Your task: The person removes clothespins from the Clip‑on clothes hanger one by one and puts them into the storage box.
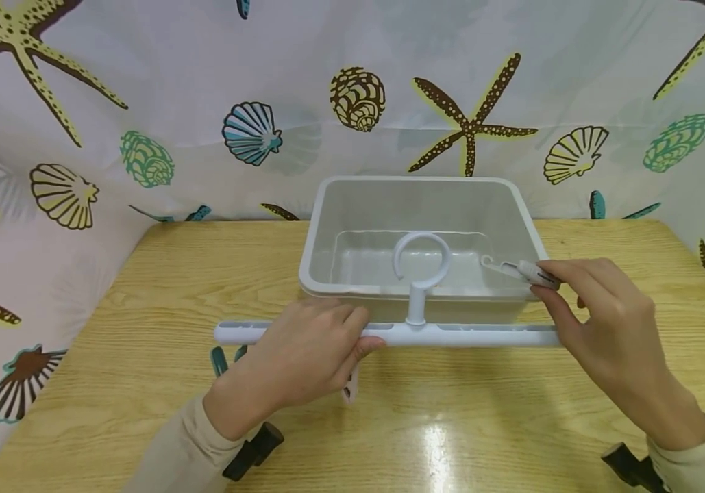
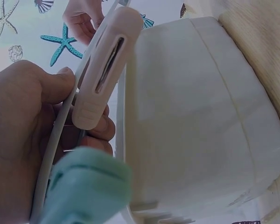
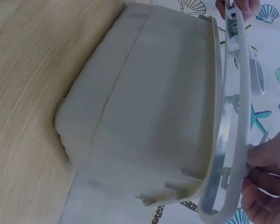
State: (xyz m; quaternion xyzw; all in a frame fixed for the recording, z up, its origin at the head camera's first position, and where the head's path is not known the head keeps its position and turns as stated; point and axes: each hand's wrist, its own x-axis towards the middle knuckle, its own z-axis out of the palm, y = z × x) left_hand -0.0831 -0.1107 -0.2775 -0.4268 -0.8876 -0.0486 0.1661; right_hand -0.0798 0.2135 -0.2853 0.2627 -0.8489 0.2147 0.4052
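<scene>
The tabletop [image 1: 481, 404] is streaked with yellow wood grain. Beyond its far edge, the white cloth [image 1: 192, 55] is printed with starfish and shells in yellow, brown, teal and blue. The bin [image 1: 414, 179] is coloured plain greyish white, the hanger [image 1: 475, 335] bluish white. Dark slots are shown on the pale pink clip [image 2: 89, 102] and the white clip [image 1: 532, 272]; another clip [image 2: 91, 191] is coloured teal. Beige is worn at both sleeves [image 1: 182, 445].
</scene>
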